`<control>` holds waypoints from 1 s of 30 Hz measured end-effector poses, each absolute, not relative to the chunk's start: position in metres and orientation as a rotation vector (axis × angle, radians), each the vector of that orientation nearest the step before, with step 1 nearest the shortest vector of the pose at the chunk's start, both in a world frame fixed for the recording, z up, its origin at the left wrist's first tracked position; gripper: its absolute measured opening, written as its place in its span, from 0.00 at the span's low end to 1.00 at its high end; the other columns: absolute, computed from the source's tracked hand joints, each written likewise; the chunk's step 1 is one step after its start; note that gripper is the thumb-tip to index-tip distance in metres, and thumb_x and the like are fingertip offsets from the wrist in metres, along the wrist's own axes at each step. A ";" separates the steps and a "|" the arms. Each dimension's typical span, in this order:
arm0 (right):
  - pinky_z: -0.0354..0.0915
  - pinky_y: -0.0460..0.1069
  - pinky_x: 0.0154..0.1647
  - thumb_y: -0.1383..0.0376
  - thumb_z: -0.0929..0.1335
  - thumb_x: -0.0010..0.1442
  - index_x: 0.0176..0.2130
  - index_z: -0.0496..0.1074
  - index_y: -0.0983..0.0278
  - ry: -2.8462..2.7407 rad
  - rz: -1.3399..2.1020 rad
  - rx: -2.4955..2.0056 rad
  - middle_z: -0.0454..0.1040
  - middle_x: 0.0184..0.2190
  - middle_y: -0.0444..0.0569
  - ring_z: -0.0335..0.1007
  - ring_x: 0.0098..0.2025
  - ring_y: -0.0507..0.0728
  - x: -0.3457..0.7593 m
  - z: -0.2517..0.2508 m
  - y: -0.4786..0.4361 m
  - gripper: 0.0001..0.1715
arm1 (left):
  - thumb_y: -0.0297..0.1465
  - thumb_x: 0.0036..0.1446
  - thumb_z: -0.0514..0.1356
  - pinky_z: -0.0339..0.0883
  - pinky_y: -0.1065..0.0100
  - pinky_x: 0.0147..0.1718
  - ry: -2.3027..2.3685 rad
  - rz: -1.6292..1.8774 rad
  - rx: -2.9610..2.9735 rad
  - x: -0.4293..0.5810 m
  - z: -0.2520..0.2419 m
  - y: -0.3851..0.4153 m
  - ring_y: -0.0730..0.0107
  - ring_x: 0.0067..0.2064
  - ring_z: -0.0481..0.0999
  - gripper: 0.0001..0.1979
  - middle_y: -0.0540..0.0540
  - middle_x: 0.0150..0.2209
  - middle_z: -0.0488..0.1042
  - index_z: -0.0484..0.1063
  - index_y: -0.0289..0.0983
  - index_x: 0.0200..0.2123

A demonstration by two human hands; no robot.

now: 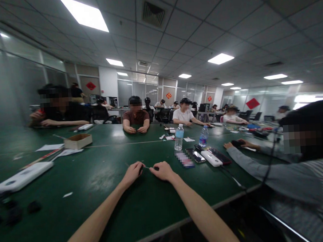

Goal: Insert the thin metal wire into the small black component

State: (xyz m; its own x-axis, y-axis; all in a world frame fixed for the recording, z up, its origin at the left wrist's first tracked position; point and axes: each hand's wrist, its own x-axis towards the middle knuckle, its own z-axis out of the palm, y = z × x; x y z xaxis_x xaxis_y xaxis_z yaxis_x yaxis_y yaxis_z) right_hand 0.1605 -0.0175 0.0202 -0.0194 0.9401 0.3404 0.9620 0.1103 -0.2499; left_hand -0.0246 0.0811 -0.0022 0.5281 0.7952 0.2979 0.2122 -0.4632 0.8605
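Both of my hands rest close together over the green table [108, 201], their fingers curled inward. My left hand [132, 174] is closed, with a small dark thing showing at its fingertips. A short distance to the right, my right hand [164, 171] is also closed, its thumb beside another dark bit. A thin pale rod or wire [146, 168] spans the gap between the two hands. It is too small to name, and the fingers hide most of it.
Two water bottles [179, 137] stand beyond my right hand, near phones and a white power strip [211, 158]. Another white power strip [22, 177] and an open box [78, 141] lie to the left. A co-worker's grey sleeve [249, 166] reaches in from the right; others sit opposite.
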 end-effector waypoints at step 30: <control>0.62 0.47 0.43 0.43 0.58 0.64 0.41 0.79 0.58 -1.963 -0.013 -1.882 0.79 0.41 0.47 0.72 0.44 0.57 0.158 0.028 -0.024 0.29 | 0.41 0.55 0.49 0.59 0.70 0.25 0.916 0.918 1.990 -0.026 0.019 0.060 0.68 0.24 0.67 0.19 0.51 0.20 0.67 0.74 0.37 0.30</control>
State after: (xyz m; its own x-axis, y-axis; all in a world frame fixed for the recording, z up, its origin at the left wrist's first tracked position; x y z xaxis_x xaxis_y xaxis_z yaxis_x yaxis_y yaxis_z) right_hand 0.1582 -0.0235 0.0281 0.0036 0.9533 0.3019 0.9573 0.0840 -0.2767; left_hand -0.0259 0.0601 0.0193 0.4867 0.8241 0.2897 0.2880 -0.4645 0.8375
